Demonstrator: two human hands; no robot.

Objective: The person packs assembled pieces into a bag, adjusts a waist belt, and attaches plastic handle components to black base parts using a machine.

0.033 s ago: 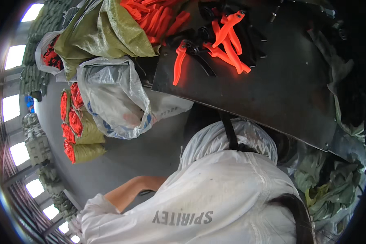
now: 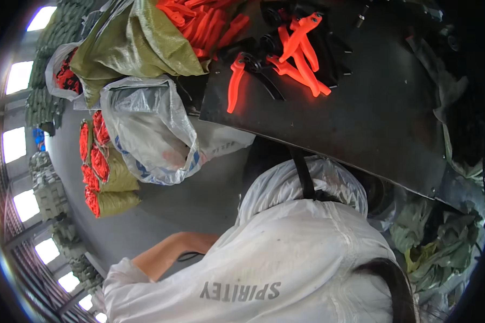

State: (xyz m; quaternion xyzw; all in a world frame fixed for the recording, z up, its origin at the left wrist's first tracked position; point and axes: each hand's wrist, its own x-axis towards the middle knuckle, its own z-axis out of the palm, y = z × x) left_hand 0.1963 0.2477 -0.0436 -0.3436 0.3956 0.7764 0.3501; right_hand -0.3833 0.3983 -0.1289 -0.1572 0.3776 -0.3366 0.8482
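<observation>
Neither of my hands shows. A bare left forearm (image 2: 172, 252) comes out of a white sleeve (image 2: 125, 277) at the lower left and bends back toward my white shirt (image 2: 302, 258); its hand is hidden at the body. A thin dark loop (image 2: 187, 257) shows beside that forearm. My right arm cannot be made out. Ahead of me is a dark worktable (image 2: 361, 129). On its far side lie several orange-handled tools (image 2: 305, 51) with black parts, some crossing over each other; one orange handle (image 2: 235, 86) lies apart to their left.
Left of the table stands an open whitish plastic sack (image 2: 151, 126). Behind it an olive woven sack (image 2: 140, 43) lies beside a heap of orange handles (image 2: 205, 27). Small olive bundles with orange contents (image 2: 118, 180) sit on the grey floor (image 2: 188, 210). Crumpled green-grey sheeting (image 2: 442, 242) lies at right.
</observation>
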